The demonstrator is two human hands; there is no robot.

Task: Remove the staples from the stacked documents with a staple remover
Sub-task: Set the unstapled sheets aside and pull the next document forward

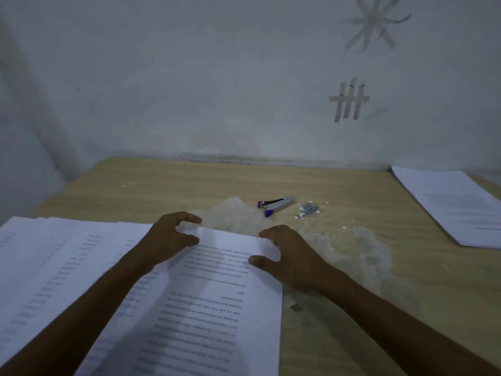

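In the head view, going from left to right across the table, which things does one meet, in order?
Spread pile of printed white sheets → left hand, pinching the top printed document → purple and silver staple remover → small heap of grey and white bits → white paper stack.

- Left hand at the far left corner of the printed document, fingers curled over the far edge, thumb on the page.
- Right hand at the far right corner, gripping likewise.
- Document lying partly over a fanned stack of papers at left.
- Purple-and-metal staple remover on the wooden desk beyond both hands, untouched.
- Small heap of grey bits and white scraps just right of it.
- Second paper stack at the desk's far right.
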